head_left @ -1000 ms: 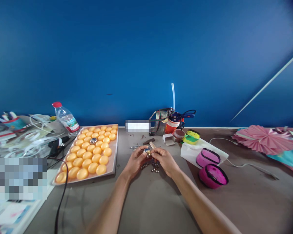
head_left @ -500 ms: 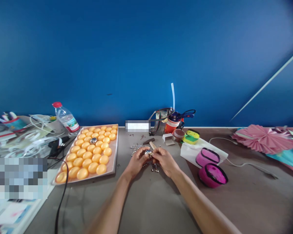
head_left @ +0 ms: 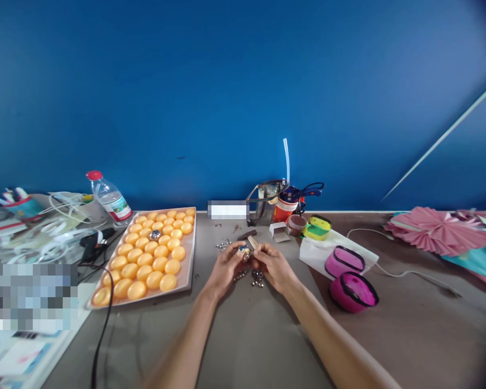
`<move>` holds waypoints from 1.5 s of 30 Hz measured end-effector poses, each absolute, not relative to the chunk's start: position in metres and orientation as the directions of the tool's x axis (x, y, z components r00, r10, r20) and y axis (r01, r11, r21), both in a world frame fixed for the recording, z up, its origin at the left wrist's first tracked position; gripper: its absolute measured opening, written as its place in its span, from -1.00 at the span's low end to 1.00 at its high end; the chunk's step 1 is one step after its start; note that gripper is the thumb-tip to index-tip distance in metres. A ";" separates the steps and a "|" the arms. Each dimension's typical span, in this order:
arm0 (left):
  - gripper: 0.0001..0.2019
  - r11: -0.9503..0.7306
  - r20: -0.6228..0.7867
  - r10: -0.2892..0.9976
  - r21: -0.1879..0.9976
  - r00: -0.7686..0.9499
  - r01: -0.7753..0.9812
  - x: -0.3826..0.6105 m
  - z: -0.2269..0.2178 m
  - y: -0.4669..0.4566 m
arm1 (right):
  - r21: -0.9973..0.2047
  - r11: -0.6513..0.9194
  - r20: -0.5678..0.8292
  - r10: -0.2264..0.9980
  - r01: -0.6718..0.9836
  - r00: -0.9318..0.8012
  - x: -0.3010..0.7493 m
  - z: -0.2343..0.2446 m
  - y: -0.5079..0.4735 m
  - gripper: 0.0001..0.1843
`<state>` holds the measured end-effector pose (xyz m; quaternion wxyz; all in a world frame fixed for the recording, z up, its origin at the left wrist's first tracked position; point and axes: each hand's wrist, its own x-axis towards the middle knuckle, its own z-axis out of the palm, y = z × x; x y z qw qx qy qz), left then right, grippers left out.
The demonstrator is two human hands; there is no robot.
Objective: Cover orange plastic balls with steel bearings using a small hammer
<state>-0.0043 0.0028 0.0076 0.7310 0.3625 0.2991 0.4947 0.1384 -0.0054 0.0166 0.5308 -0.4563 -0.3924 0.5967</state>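
Note:
My left hand (head_left: 225,267) and my right hand (head_left: 272,266) meet at the table's middle, fingers pinched together round a small shiny silver ball (head_left: 244,251) covered in studs. Loose silver studs (head_left: 257,279) lie on the table under and beside the hands, with more studs (head_left: 223,245) just behind the left hand. A small hammer with a wooden handle (head_left: 248,236) lies right behind the fingers. To the left, a pink tray (head_left: 189,258) holds several orange balls and one silver-studded ball (head_left: 155,234).
A water bottle (head_left: 109,197), cables and a glue gun (head_left: 93,241) crowd the left. Cups with tools (head_left: 285,202) stand at the back. Two pink round containers (head_left: 350,292) lie right of my hands, pink paper fans (head_left: 437,229) farther right.
Both hands stay together on the small ball, with only slight finger shifts. Nothing else has moved.

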 end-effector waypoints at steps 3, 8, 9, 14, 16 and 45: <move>-0.63 0.255 -0.092 0.950 0.776 0.297 -0.577 -0.007 0.009 0.005 | -0.991 -0.035 -0.041 0.998 -0.132 0.045 0.144 0.012 -0.002 -0.81; -0.63 0.244 -0.096 0.962 0.724 0.257 -0.645 -0.012 0.010 0.010 | -0.844 0.208 0.188 0.978 0.494 -0.090 0.149 0.008 -0.004 -0.79; -0.64 0.240 -0.093 0.963 0.719 0.252 -0.652 -0.013 0.010 0.011 | -0.784 0.232 0.191 0.973 0.576 -0.132 0.149 0.008 -0.005 -0.77; -0.65 0.219 -0.078 0.969 0.705 0.233 -0.675 -0.014 0.007 0.013 | -0.433 0.300 0.128 0.954 0.850 -0.272 0.144 0.013 -0.013 -0.78; -0.65 0.212 -0.077 0.971 0.708 0.225 -0.674 -0.013 0.007 0.013 | -0.324 0.316 0.084 0.948 0.891 -0.306 0.142 0.015 -0.015 -0.78; -0.65 0.253 -0.085 0.956 0.728 0.282 -0.637 -0.013 0.008 0.011 | -0.961 -0.071 -0.058 0.997 -0.266 -0.056 0.137 0.026 -0.011 -0.78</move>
